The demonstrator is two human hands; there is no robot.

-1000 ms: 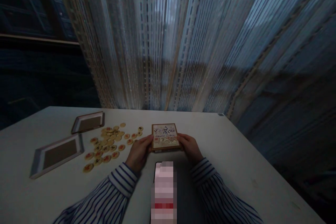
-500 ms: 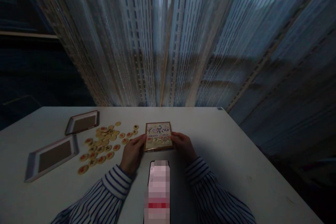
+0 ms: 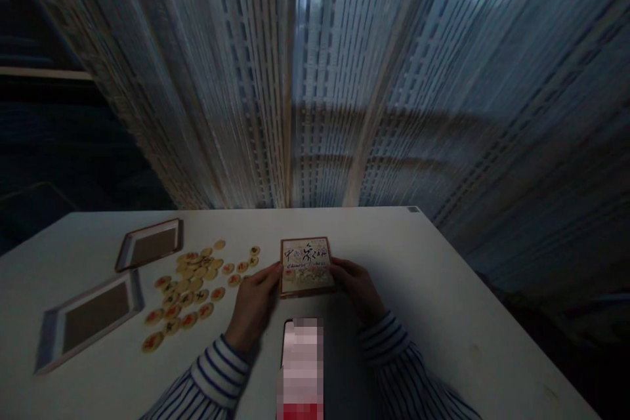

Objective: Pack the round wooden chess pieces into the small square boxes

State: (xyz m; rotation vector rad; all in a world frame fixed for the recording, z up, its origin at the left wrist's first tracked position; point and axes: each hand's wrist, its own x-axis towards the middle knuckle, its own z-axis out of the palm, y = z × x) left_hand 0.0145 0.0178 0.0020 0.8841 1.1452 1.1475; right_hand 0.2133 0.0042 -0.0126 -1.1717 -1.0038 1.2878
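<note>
Between my hands is a small square Chinese chess box point(image 3: 306, 267), its printed face towards me and framed by a brown edge. My left hand point(image 3: 253, 305) grips its left side, and my right hand point(image 3: 359, 289) grips its right side, fingers closed on the edges. Whether the box rests on the table or is slightly raised, I cannot tell. Round wooden chess pieces point(image 3: 197, 266) with red or dark characters lie scattered left of my left hand, several of them heaped together.
Two shallow box parts lie at the left: a brown-rimmed tray point(image 3: 150, 243) farther back and a pale-walled tray point(image 3: 93, 315) nearer. A phone point(image 3: 301, 361) with a blurred screen lies in front of me on the white table point(image 3: 443, 335). A string curtain point(image 3: 315, 79) hangs behind.
My view has tilted up a little, so the table and things on it sit lower. The box and both hands appear slightly farther right, with the grip unchanged.
</note>
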